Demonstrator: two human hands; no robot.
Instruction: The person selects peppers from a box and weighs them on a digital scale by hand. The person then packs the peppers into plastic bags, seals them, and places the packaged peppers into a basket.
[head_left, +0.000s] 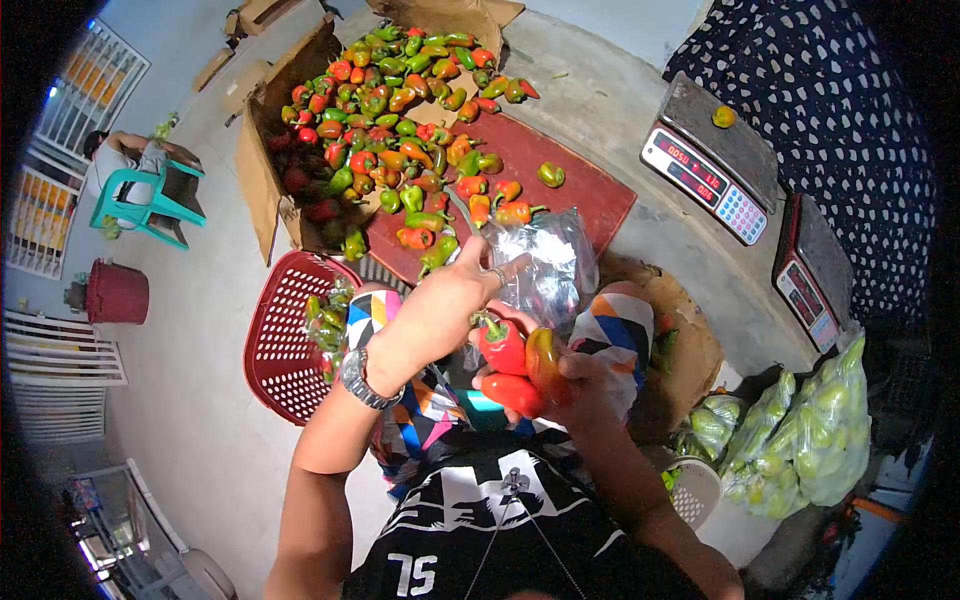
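My right hand (575,385) is closed around several peppers: two red peppers (503,347) and an orange-green pepper (546,365) show above its fingers. My left hand (450,305), with a watch at the wrist and a ring on one finger, reaches just above them. Its fingers are on a crumpled clear plastic bag (552,255) at the near edge of the red board (590,195), and seem to grip it; some fingertips are hidden. Beyond the hands, a large heap of red, green and orange peppers (400,100) spills from an opened cardboard box (262,165) onto the board.
A red perforated basket (285,345) with bagged peppers stands left. To the right are two digital scales (705,185), one bearing a small pepper (724,117), and bulging bags of green produce (815,435). A person (130,160) sits by a teal chair (130,198) far left.
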